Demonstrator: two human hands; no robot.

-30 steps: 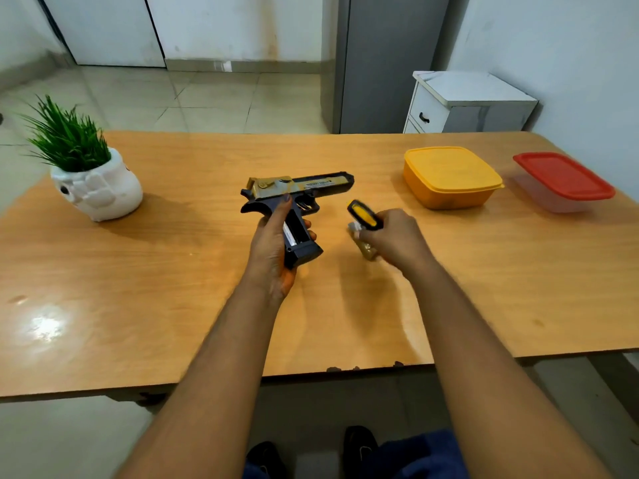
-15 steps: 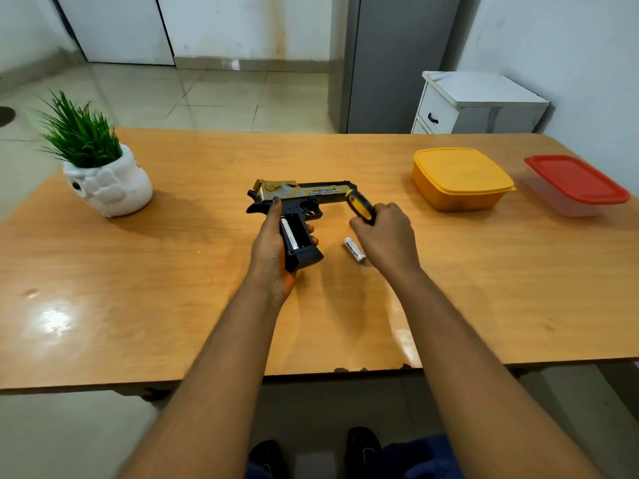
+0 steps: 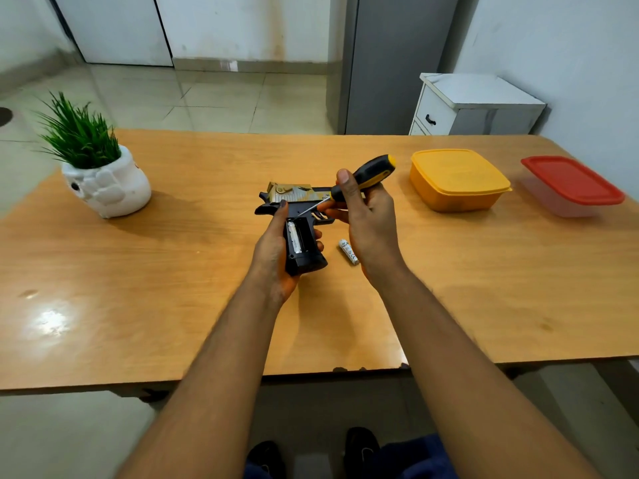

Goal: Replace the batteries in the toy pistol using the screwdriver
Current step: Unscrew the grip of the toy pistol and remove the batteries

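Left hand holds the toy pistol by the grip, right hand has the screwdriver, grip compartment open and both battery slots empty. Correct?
Not quite: the slots are not both empty. In the head view one battery sits in the open grip of the toy pistol; another battery lies loose on the table. The rest holds: left hand grips the pistol, right hand holds the screwdriver.

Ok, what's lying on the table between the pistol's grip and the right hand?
In the head view, one loose battery lies on the table between the toy pistol grip and the right hand, near the wrist.
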